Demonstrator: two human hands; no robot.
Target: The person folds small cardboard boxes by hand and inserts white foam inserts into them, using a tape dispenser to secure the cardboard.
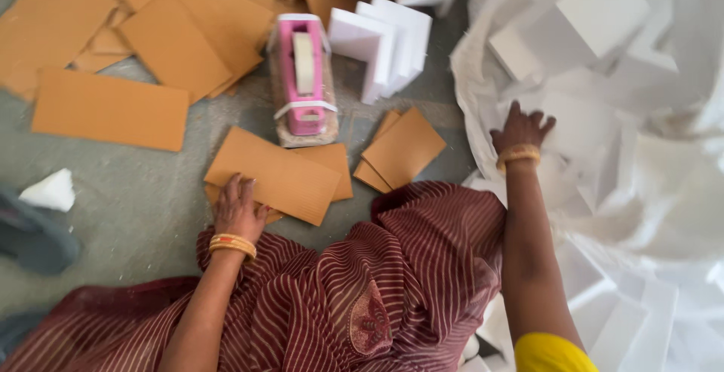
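A: Resting flat on the floor, the left hand (240, 207) has its fingers spread and pressed down on a brown cardboard sheet (275, 176). It grips nothing; the palm simply lies on the near edge of the sheet.

B: And what sits around that hand?

A: Just beyond the fingertips the sheet overlaps a second cardboard piece (329, 167). Further ahead of the hand stands a pink tape dispenser (304, 78) on a worn base. To the right of the hand lies a small stack of cardboard pieces (400, 149), and past the dispenser lean some white foam blocks (381, 40). Loose cardboard sheets (113, 108) are scattered ahead and to the left of it.

B: What about the other hand?

A: The right hand (520, 132) is stretched out well apart from the left one, fingers fanned open, pushing into a clear plastic bag (483, 93) full of white foam pieces (596, 17). It touches the plastic and the foam under it. I cannot tell whether the fingertips have closed on any single piece, though the hand looks open.

B: Anything worn?

A: Each wrist carries an orange bangle (518, 155), and a maroon striped cloth (362, 281) covers the lap between the two arms. A white foam scrap (51, 191) lies far to the left of the left hand, on the grey floor (136, 213).
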